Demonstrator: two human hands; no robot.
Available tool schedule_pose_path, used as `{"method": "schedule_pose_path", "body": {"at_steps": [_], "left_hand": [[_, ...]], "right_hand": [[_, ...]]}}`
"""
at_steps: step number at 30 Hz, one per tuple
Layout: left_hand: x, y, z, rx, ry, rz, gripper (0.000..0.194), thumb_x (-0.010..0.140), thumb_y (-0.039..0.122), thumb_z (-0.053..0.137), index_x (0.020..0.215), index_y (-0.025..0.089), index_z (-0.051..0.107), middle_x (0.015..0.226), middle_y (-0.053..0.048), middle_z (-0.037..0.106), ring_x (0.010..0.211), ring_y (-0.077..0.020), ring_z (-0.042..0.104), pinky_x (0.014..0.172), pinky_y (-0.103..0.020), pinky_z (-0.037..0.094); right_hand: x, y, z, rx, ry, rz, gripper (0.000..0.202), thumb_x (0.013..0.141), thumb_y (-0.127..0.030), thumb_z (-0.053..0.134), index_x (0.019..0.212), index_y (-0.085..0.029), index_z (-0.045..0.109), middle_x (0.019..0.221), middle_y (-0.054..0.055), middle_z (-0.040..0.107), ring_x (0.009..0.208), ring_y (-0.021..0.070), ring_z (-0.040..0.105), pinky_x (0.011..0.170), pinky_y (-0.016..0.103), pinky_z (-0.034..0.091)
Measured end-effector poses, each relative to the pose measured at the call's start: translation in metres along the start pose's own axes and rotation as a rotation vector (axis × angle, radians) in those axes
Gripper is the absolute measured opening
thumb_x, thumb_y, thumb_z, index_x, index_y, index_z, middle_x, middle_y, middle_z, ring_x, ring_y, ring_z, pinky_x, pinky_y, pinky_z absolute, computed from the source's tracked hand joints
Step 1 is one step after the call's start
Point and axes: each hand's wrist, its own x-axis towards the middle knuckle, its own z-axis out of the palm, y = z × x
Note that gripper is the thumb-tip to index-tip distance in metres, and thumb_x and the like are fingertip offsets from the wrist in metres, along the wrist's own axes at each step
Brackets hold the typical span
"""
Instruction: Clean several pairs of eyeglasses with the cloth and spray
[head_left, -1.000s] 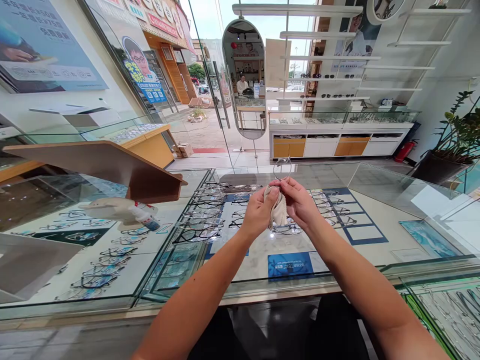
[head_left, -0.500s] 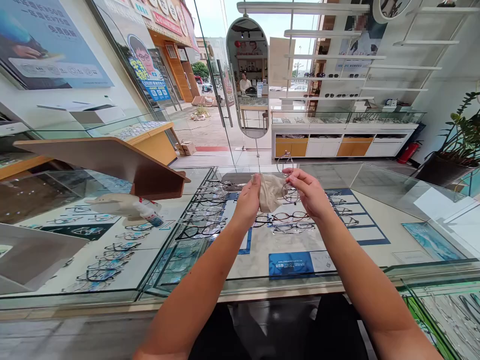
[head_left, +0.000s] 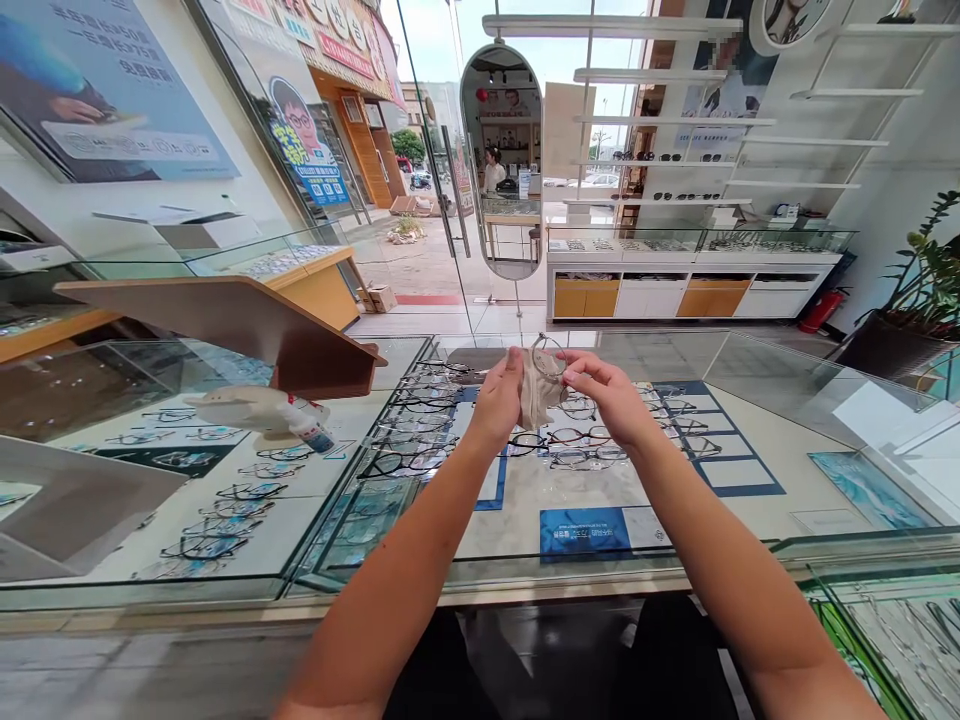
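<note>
Above the glass counter, my left hand (head_left: 498,402) is closed on a beige cleaning cloth (head_left: 535,408). A pair of thin-rimmed eyeglasses (head_left: 550,345) is pinched in the fingers of my right hand (head_left: 606,392). One round lens stands upright against the cloth, between the two hands; the rest of the frame is partly hidden by my fingers. Below the hands, several eyeglass frames (head_left: 574,437) lie in rows inside the display case. A blue printed card (head_left: 585,534) lies nearer to me in the same case.
To the left, a brown slanted stand (head_left: 247,315) and a spray bottle (head_left: 311,430) rest on the counter glass (head_left: 352,580). A white box (head_left: 75,510) sits at the left edge. An oval mirror (head_left: 501,160) stands beyond the counter, and a potted plant (head_left: 919,270) is at the right.
My right hand has moved left, bringing the eyeglasses against the cloth. The lens that stood apart on the right now overlaps the cloth. The view has shifted slightly.
</note>
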Motion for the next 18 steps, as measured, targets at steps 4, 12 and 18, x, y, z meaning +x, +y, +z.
{"method": "schedule_pose_path", "body": {"at_steps": [4, 12, 18], "left_hand": [[-0.0012, 0.0026, -0.0002, 0.047, -0.012, 0.048, 0.069, 0.083, 0.085, 0.074, 0.099, 0.018, 0.076, 0.087, -0.007, 0.079, 0.098, -0.0279, 0.077, 0.084, -0.036, 0.06], [-0.0007, -0.0007, -0.0012, 0.025, 0.085, 0.152, 0.06, 0.086, 0.08, 0.077, 0.097, 0.023, 0.063, 0.08, 0.002, 0.063, 0.073, -0.0145, 0.06, 0.07, -0.026, 0.051], [-0.0014, -0.001, -0.0035, 0.099, 0.087, 0.201, 0.061, 0.088, 0.082, 0.072, 0.094, 0.024, 0.054, 0.077, 0.005, 0.051, 0.065, -0.0115, 0.046, 0.062, -0.024, 0.045]], "right_hand": [[-0.0001, 0.0003, 0.0005, -0.011, 0.01, 0.002, 0.026, 0.084, -0.048, 0.085, 0.077, -0.025, 0.077, 0.145, 0.008, 0.068, 0.132, 0.0301, 0.062, 0.116, 0.046, 0.041], [-0.0014, -0.0018, 0.0009, -0.05, 0.043, -0.019, 0.026, 0.085, -0.049, 0.085, 0.079, -0.025, 0.077, 0.142, 0.007, 0.069, 0.123, 0.0287, 0.064, 0.11, 0.044, 0.045], [-0.0021, -0.0015, 0.0027, -0.091, -0.006, -0.015, 0.029, 0.085, -0.051, 0.085, 0.079, -0.024, 0.076, 0.143, 0.008, 0.067, 0.129, 0.0299, 0.062, 0.107, 0.043, 0.045]]}}
